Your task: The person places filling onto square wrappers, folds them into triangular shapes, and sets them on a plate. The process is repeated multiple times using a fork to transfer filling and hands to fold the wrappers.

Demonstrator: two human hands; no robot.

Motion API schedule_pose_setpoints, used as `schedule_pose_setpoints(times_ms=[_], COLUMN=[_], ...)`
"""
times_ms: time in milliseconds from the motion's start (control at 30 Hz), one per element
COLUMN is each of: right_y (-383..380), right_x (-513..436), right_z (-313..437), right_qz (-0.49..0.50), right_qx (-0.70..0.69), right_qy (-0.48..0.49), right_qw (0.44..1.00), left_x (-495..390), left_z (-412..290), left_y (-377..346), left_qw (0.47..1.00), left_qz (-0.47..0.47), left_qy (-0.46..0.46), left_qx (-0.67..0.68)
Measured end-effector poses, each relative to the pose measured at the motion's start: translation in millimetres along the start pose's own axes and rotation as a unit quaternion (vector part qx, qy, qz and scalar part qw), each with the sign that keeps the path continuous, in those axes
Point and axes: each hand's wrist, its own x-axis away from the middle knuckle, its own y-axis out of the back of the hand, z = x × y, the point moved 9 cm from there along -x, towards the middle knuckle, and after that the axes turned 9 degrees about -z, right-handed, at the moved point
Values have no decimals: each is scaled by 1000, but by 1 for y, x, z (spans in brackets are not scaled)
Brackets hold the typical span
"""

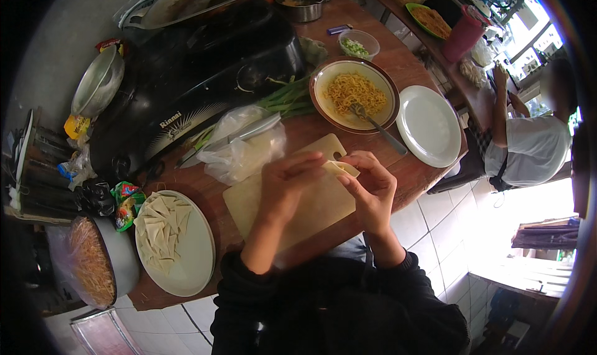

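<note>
Above a pale cutting board (298,215), my right hand (371,187) pinches a small folded dough wrapper (343,168) between thumb and fingers. My left hand (289,182) is at the wrapper's left end, its fingers slightly blurred; whether they grip it is unclear. Beyond the hands, a brown-rimmed bowl (317,91) holds cooked noodles (357,93) and a metal spoon (385,135). An empty white plate (431,126) stands to its right. At the left, an oval plate (191,266) carries a pile of dough wrapper pieces (161,224).
A plastic bag (252,149) with a knife on it lies behind the board, by green onions (289,98). A black Rinnai stove (196,75) fills the back left. A tub of chopped greens (359,44) stands behind the bowl. Another person (531,140) works at the right.
</note>
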Motion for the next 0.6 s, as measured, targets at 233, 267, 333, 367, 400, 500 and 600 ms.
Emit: schedule_pose_setpoints(times_ms=[233,267,333,367,400,500,600], right_y=[1,1,-1,-1,-2,-3,-4], right_x=[4,4,6,7,8,10,10], right_z=[5,4,5,6,8,11,10], right_qz=[-5,-3,0,2,4,5,-5], right_qx=[20,10,3,-3,-9,-35,-75], right_qy=[-5,-12,-20,-18,-15,-6,-12], right_qw=[1000,1000,1000,1000,1000,999,997], left_x=[2,2,4,5,5,8,11], left_z=[1,1,-6,-9,-8,-6,-7], left_y=[2,2,-1,-2,-2,-7,-18], left_qw=[1000,1000,999,998,998,993,981], left_qz=[9,9,29,39,36,44,93], left_qy=[-9,-7,-31,-42,-35,-29,-60], left_qx=[-12,-21,6,20,33,102,162])
